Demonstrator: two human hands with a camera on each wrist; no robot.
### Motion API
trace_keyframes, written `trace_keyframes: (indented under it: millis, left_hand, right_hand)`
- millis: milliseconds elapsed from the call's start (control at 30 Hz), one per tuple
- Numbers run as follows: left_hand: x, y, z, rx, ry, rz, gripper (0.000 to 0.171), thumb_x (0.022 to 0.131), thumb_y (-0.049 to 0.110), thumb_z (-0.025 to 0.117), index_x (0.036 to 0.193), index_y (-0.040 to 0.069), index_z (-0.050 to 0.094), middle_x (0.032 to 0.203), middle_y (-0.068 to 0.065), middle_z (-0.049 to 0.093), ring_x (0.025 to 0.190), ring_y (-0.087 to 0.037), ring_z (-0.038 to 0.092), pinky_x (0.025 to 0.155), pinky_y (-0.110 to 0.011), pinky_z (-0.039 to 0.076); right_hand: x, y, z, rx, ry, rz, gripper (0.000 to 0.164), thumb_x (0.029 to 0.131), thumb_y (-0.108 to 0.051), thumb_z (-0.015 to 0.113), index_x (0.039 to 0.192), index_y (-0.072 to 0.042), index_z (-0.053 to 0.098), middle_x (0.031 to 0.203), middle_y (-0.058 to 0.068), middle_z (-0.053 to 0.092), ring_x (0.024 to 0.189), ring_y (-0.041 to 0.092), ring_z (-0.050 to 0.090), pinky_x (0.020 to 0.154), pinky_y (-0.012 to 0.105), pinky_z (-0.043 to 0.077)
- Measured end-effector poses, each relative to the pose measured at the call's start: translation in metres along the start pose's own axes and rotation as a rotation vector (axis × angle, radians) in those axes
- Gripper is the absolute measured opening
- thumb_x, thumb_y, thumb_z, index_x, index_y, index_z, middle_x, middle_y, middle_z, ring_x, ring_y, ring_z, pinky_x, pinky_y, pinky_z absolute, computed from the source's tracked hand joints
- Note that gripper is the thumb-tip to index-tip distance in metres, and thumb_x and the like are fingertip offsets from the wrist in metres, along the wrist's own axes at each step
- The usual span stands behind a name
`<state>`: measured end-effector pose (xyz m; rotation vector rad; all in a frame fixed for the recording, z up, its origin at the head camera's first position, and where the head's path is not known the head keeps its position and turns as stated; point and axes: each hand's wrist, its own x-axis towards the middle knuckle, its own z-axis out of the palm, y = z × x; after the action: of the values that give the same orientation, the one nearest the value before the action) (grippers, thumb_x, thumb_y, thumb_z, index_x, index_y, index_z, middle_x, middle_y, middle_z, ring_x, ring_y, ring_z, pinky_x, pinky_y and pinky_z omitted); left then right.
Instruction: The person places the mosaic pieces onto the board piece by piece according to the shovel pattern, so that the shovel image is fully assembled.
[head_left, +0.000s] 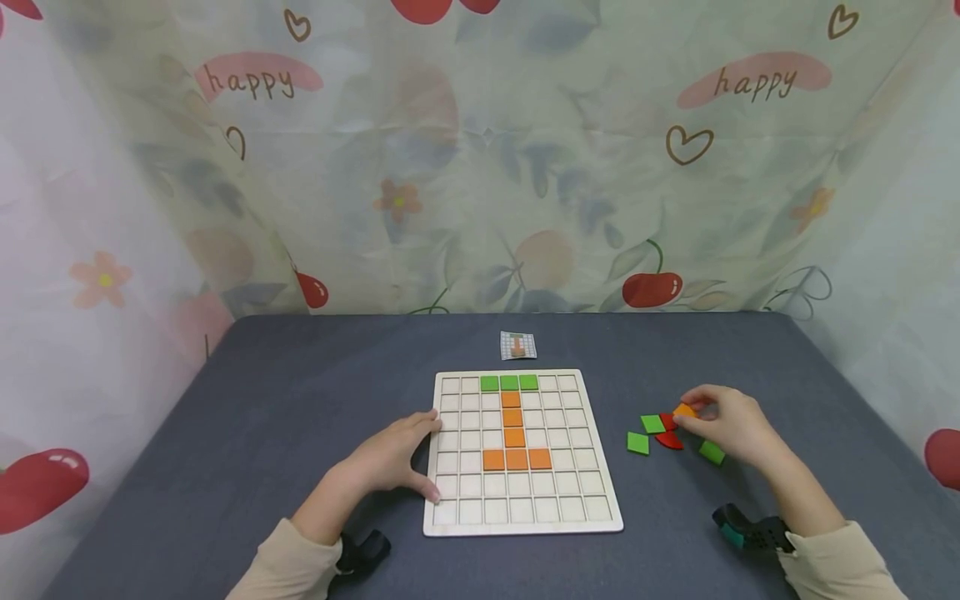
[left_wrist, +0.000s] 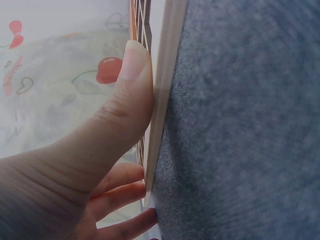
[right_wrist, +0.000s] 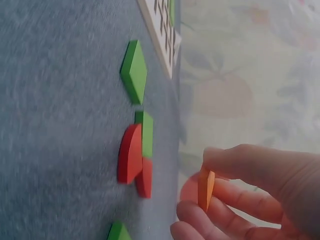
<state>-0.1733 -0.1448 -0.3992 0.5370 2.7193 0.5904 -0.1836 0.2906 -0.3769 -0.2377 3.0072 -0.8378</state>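
Head view: the right hand (head_left: 726,423) pinches an orange tile (head_left: 684,410), held above red pieces (head_left: 669,440) and green tiles (head_left: 638,443) toward the desk's (head_left: 225,467) right edge. The left hand (head_left: 393,454), loosely spread, rests against the left edge of the gridded board (head_left: 461,487), well in from the desk's side edges.

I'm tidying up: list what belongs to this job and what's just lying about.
In the job:
white grid board
green squares and orange squares on it
orange tile in the right fingers
picture card, likely the pattern

Likely just lying about:
two red tiles
loose green tiles, perhaps spares
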Motion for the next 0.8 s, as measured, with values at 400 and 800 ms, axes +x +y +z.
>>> trace_keyframes:
  millis: [400, 800]
  left_hand:
    - [-0.001, 0.001, -0.001, 0.003, -0.007, -0.001, 0.099, 0.057, 0.042, 0.085, 0.138, 0.003, 0.043, 0.15, -0.015, 0.034, 0.138, -0.033, 0.033, 0.11, -0.048, 0.032]
    - [-0.001, 0.0, 0.0, -0.002, -0.003, 0.002, 0.099, 0.057, 0.042, 0.085, 0.138, 0.003, 0.043, 0.15, -0.014, 0.034, 0.138, -0.033, 0.034, 0.11, -0.048, 0.032]
  right_hand:
    - [-0.002, -0.022, 0.01, 0.024, 0.015, -0.044, 0.031, 0.082, -0.018, 0.069, 0.105, 0.002, 0.064, 0.094, 0.015, 0.067, 0.074, 0.016, 0.059, 0.056, 0.023, 0.046]
    - [-0.002, -0.043, 0.021, 0.038, 0.021, -0.15, 0.022, 0.083, -0.011, 0.068, 0.104, -0.005, 0.066, 0.095, 0.011, 0.067, 0.074, 0.016, 0.061, 0.062, 0.024, 0.048]
